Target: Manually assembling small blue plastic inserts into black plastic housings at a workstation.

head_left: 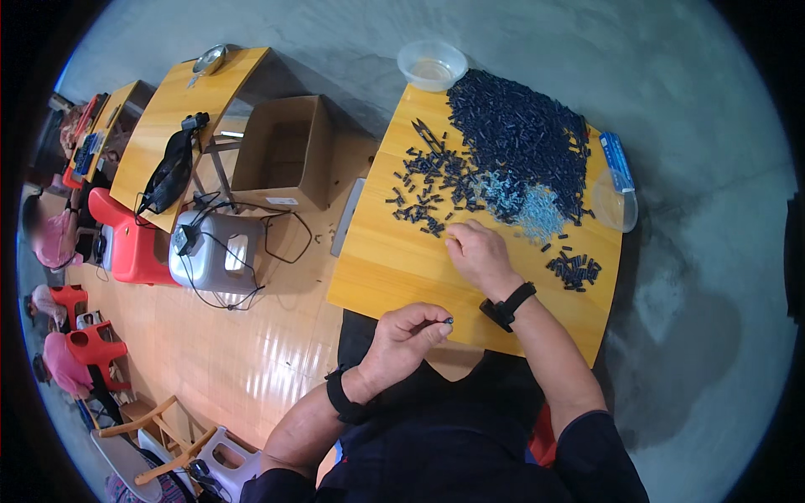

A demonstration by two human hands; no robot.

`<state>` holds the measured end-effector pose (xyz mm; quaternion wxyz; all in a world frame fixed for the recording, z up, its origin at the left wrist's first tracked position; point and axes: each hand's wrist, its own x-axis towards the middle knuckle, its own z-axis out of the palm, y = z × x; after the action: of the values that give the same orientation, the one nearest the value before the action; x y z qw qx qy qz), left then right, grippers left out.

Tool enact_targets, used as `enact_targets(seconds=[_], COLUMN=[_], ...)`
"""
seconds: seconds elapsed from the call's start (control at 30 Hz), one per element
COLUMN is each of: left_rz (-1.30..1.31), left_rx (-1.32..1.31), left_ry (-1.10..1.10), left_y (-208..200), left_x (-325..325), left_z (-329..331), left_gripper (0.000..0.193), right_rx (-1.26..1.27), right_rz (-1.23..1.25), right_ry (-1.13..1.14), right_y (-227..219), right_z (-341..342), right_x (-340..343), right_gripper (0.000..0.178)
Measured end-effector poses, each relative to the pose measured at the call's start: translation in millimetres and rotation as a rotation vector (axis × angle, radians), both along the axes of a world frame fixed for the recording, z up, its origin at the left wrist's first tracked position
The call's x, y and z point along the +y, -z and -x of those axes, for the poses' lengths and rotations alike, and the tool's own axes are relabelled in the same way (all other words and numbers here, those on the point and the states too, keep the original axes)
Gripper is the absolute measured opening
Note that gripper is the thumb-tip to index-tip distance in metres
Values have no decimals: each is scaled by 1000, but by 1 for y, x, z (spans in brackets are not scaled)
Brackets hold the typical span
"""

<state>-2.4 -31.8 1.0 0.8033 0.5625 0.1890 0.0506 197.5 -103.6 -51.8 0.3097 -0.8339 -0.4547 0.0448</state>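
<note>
My left hand (398, 342) is over the near edge of the table, its thumb and forefinger pinched on a small dark cylindrical piece (449, 320). Ahead and to the right, my right hand (482, 254) is above the tabletop with curled fingers; anything in its fingertips is hidden. Just beyond it lie scattered short black tubes (430, 225). A large heap of such black tubes (520, 126) covers the far part of the table. Against its near side is a small pile of light blue pieces (537, 214). A separate cluster of black tubes (573, 270) sits right of my right wrist.
Small scissors (426, 134) lie left of the heap. A clear bowl (431, 67) stands at the table's far left corner. Along the right edge are a blue box (616, 161) and a clear lid (615, 204). Leftward on the floor are a cardboard box (285, 155) and a grey stool (220, 251) with cables.
</note>
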Motion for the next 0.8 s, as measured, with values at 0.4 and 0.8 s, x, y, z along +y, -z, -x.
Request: enact_targets(seconds=[0.4,0.8], left_rz=[-84,84], left_rx=[4,-11], left_ry=[-38,-126], left_y=[6,6], left_x=[-4,3], left_z=[1,1], left_gripper=[10,11], right_rx=[-35,-125], right_rz=[187,194], right_ry=[10,-27], right_y=[6,7], right_z=[11,13], right_x=[23,20], right_gripper=[15,12])
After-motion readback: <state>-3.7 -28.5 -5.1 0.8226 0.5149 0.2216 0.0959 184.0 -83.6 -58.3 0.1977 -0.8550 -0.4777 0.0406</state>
